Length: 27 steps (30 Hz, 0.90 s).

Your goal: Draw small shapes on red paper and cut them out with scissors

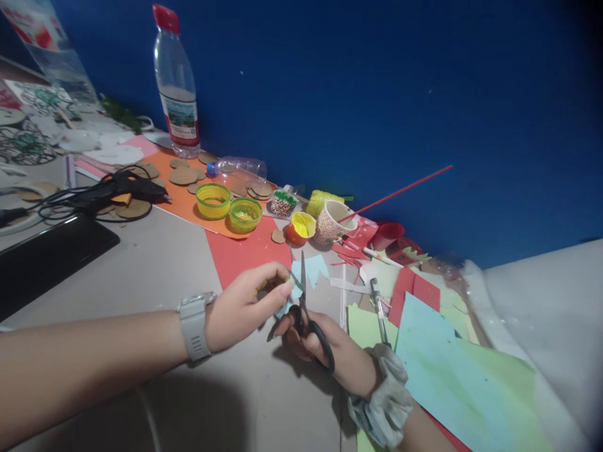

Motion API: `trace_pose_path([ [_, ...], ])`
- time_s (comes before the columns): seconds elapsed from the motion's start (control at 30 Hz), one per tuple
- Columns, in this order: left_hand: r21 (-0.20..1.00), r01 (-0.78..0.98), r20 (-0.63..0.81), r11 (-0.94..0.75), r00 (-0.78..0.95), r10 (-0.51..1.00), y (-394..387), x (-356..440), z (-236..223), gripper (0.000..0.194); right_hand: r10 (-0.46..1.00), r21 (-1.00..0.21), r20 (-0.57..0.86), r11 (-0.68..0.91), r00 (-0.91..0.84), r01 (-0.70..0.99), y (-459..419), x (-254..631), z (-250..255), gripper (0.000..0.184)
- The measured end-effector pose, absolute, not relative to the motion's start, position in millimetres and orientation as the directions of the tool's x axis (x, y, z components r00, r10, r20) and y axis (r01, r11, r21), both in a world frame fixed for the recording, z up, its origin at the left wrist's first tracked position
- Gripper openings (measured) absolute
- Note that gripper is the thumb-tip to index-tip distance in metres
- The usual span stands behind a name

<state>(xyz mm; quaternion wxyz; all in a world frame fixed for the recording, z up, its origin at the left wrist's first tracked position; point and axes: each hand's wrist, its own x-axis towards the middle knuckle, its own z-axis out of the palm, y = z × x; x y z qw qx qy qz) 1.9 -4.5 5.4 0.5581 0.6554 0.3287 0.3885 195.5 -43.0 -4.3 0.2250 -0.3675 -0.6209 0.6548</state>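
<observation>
My right hand (308, 339) grips a pair of black-handled scissors (303, 295), fingers through the loops and blades pointing up and away, somewhat apart. Beside the blades, my left hand (252, 301), with a grey watch on its wrist, pinches a small piece of light blue paper (283, 309); the fingers hide most of it. Just beyond the scissors lies a light blue paper scrap with a jagged edge (316, 269). Red paper (245, 256) is spread past my left hand.
Yellow-green rings (213, 202), a patterned cup (330, 223) with a red stick and an upright bottle (178, 100) line the blue wall. A black glue gun (129, 185) and dark phone (56, 260) lie left. Pen (378, 307) and blue-green paper sheets (452, 370) lie right.
</observation>
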Motion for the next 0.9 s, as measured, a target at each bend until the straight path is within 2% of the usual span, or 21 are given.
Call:
trace_pose_path([
  [0.9, 0.985, -0.027, 0.164, -0.172, 0.484, 0.860, -4.8, 2.0, 6.3, 0.018, 0.765, -0.980, -0.196, -0.138, -0.614, 0.142, -44.6, 195.0, -7.9, 0.054],
])
